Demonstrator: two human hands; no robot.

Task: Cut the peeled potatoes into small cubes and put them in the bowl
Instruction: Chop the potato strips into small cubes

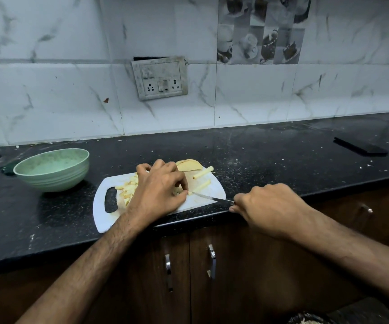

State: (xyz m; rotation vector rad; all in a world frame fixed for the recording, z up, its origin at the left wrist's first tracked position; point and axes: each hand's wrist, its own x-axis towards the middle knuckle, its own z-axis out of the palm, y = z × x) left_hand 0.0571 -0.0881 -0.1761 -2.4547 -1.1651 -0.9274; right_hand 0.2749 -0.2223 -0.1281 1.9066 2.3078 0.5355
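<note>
Mid-dicing on the cutting board (202, 202), the left hand (159, 188) pinches a potato strip (179, 191) while the right hand (267, 206) grips the knife (206, 197); next, the person likely must cut across it, then carry the cubes (128, 187) to the seemingly empty bowl (51, 170).

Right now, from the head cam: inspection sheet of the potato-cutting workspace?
Surface: black granite counter, speckled with scraps.
Job's things: white cutting board at the counter edge; potato pieces, potato sticks, sliced potato half on it; green bowl to its left, no pieces visible inside.
Clutter: dark phone far right.
Grippers: left hand holds potato; right hand grips knife.
Cables: nothing seen.
Surroundings: marble tiles, switch socket panel, wooden cabinets.
</note>
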